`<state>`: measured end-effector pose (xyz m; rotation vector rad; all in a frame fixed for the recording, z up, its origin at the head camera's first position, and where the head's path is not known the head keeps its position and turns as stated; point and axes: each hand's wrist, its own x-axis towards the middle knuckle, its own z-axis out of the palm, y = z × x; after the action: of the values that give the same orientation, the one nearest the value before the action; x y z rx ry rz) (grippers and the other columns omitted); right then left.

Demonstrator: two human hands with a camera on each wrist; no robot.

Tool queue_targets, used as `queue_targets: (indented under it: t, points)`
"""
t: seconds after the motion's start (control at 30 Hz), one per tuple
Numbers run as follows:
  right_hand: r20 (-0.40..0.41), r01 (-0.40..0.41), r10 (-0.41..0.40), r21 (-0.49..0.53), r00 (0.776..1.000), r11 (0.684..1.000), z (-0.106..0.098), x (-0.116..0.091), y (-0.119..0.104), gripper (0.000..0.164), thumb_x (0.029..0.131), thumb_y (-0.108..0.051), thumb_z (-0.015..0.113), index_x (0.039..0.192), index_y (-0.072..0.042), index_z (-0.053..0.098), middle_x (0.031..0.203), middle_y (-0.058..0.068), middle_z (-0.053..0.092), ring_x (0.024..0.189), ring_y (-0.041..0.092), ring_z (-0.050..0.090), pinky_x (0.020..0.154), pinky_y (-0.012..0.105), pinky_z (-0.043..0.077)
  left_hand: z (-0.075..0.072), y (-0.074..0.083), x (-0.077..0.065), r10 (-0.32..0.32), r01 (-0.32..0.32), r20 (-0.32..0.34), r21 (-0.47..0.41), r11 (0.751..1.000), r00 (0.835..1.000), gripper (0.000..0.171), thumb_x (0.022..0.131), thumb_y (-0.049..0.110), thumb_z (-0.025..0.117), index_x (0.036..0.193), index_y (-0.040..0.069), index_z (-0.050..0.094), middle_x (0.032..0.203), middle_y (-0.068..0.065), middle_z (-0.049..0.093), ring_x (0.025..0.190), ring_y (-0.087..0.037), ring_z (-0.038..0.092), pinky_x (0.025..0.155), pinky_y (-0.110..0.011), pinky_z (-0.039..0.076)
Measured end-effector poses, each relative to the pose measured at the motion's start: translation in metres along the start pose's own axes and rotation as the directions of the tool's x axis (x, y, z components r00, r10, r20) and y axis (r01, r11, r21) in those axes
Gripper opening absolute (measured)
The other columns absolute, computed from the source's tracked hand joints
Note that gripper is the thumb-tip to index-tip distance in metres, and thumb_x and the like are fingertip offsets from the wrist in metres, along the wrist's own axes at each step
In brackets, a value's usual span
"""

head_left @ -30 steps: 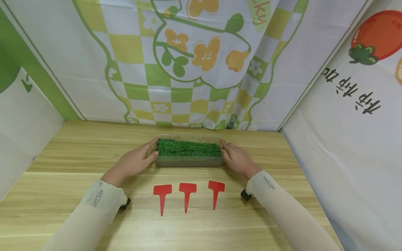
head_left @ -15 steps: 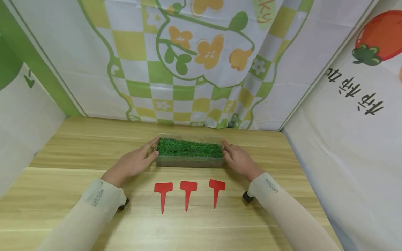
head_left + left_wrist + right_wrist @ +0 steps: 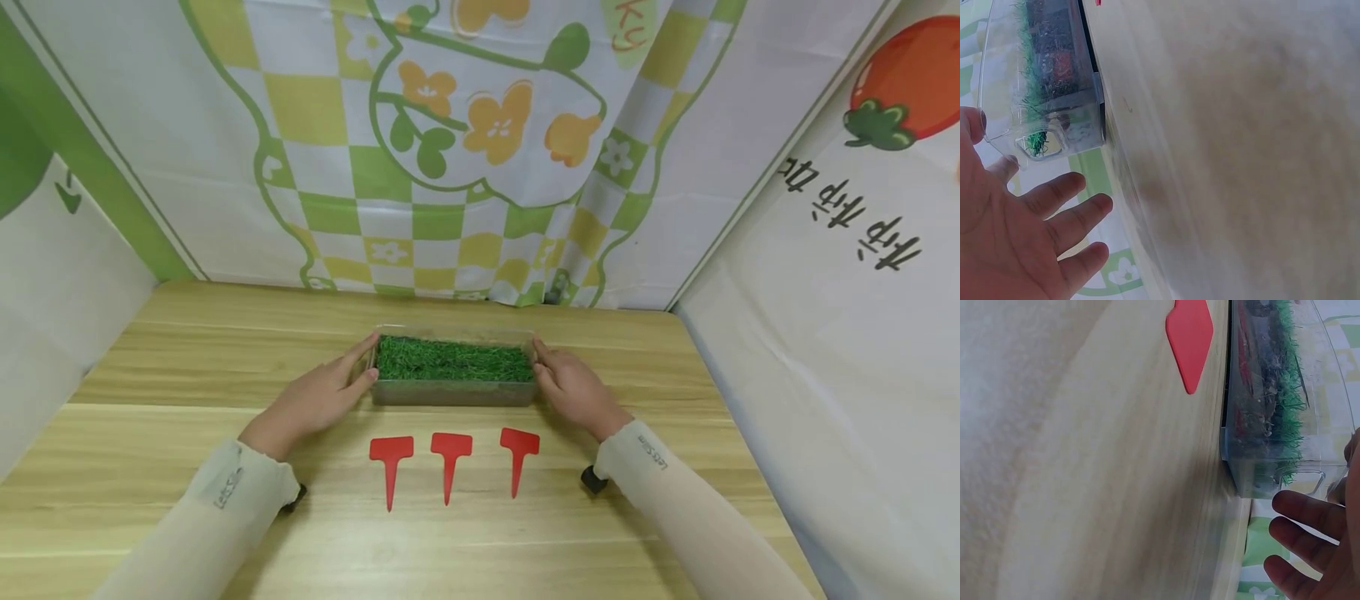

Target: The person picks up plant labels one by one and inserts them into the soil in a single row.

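Note:
A long, clear plastic box (image 3: 453, 393) with green artificial grass (image 3: 453, 358) inside sits on the table. At its left end my left hand (image 3: 311, 406) holds it, thumb at the near corner and forefinger at the far one; the left wrist view shows the other fingers spread away from it. My right hand (image 3: 577, 392) grips the right end with thumb and forefinger, its remaining fingers (image 3: 1297, 531) off the wall. In front of the box lie three red T-shaped plant labels: the left label (image 3: 391, 450), the middle label (image 3: 451, 446) and the right label (image 3: 518, 442), stems toward me.
The wooden table (image 3: 450, 550) ends at a checked, flowered curtain (image 3: 382, 200) behind the box. White printed sheets stand at both sides, the right sheet (image 3: 862, 350) close to the table edge. Dark matter and reddish patches show through the box wall in the wrist views.
Over the last half second the box has shifted slightly toward me, both hands moving with it. The red labels stay where they lie. The head view has tilted a little.

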<state>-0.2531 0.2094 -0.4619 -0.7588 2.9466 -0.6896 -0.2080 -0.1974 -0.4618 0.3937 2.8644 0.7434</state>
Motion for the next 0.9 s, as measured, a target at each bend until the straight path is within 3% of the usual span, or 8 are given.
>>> queue_targets:
  t: [0.2,0.3,0.37,0.47,0.53,0.6,0.7,0.9]
  points:
    - [-0.029,-0.001,0.001,0.018,1.0,1.0,0.002,-0.002,0.001,0.055,0.109,-0.032,0.037,0.159,-0.01,0.026,0.144,0.014,0.056,0.135,0.034,0.05,0.113,0.051,0.038,0.001,0.002,-0.003,-0.001,0.001,-0.015,0.019,1.0,1.0,0.065,0.106,0.058,0.026,0.162,0.036,0.0,0.159,-0.019,0.033,0.131,-0.057,0.045,0.097,-0.073,0.04]
    - [-0.026,-0.016,0.019,0.088,0.999,0.996,0.004,-0.004,0.003,0.056,0.109,-0.036,0.037,0.16,-0.017,0.025,0.132,0.012,0.064,0.121,0.027,0.06,0.105,0.047,0.045,0.001,0.003,-0.004,-0.001,0.002,-0.018,0.017,1.0,1.0,0.065,0.106,0.057,0.027,0.162,0.036,0.0,0.16,-0.019,0.032,0.13,-0.057,0.045,0.097,-0.073,0.041]
    - [-0.018,-0.022,0.025,0.159,1.0,0.987,0.005,-0.006,0.006,0.056,0.109,-0.038,0.038,0.16,-0.021,0.023,0.11,0.009,0.068,0.104,0.022,0.063,0.095,0.043,0.047,0.0,0.003,-0.005,-0.004,0.004,-0.016,0.016,1.0,1.0,0.065,0.106,0.057,0.026,0.162,0.036,0.0,0.16,-0.018,0.032,0.13,-0.057,0.045,0.097,-0.073,0.04]
    - [-0.007,-0.039,0.042,0.252,0.999,0.967,0.006,-0.008,0.008,0.056,0.109,-0.038,0.041,0.16,-0.026,0.023,0.087,0.005,0.063,0.086,0.016,0.06,0.082,0.04,0.044,0.0,0.003,-0.005,-0.004,0.004,-0.014,0.019,1.0,1.0,0.065,0.106,0.057,0.026,0.162,0.035,0.001,0.161,-0.017,0.031,0.133,-0.055,0.043,0.106,-0.073,0.032]
    - [-0.01,-0.042,0.046,0.265,0.999,0.963,0.006,-0.009,0.007,0.056,0.108,-0.036,0.043,0.16,-0.027,0.024,0.085,0.003,0.062,0.087,0.016,0.06,0.083,0.041,0.044,0.0,0.003,-0.005,0.0,0.001,-0.013,0.024,1.0,1.0,0.065,0.106,0.057,0.026,0.162,0.034,0.002,0.161,-0.016,0.03,0.135,-0.053,0.042,0.111,-0.072,0.024]
    - [-0.015,-0.056,0.062,0.257,0.998,0.965,0.005,-0.01,0.006,0.056,0.108,-0.036,0.046,0.16,-0.027,0.026,0.102,0.004,0.068,0.095,0.016,0.061,0.086,0.042,0.047,0.0,0.003,-0.005,0.006,-0.006,-0.013,0.029,1.0,1.0,0.065,0.106,0.056,0.026,0.162,0.033,0.003,0.162,-0.015,0.029,0.137,-0.049,0.041,0.115,-0.07,0.017]
    - [-0.013,-0.066,0.071,0.236,0.997,0.969,0.005,-0.011,0.005,0.057,0.107,-0.037,0.047,0.159,-0.027,0.027,0.122,0.005,0.067,0.101,0.017,0.062,0.092,0.045,0.049,0.0,0.003,-0.006,0.012,-0.011,-0.014,0.025,1.0,1.0,0.065,0.106,0.056,0.026,0.162,0.033,0.003,0.162,-0.015,0.029,0.139,-0.046,0.04,0.115,-0.07,0.015]
    - [-0.013,-0.089,0.094,0.207,0.996,0.974,0.008,-0.011,0.009,0.057,0.106,-0.041,0.047,0.159,-0.032,0.028,0.129,0.003,0.064,0.111,0.018,0.061,0.098,0.049,0.049,0.002,0.002,-0.005,0.015,-0.015,-0.021,0.021,1.0,1.0,0.065,0.106,0.056,0.027,0.163,0.032,0.005,0.161,-0.015,0.031,0.141,-0.044,0.04,0.115,-0.071,0.016]
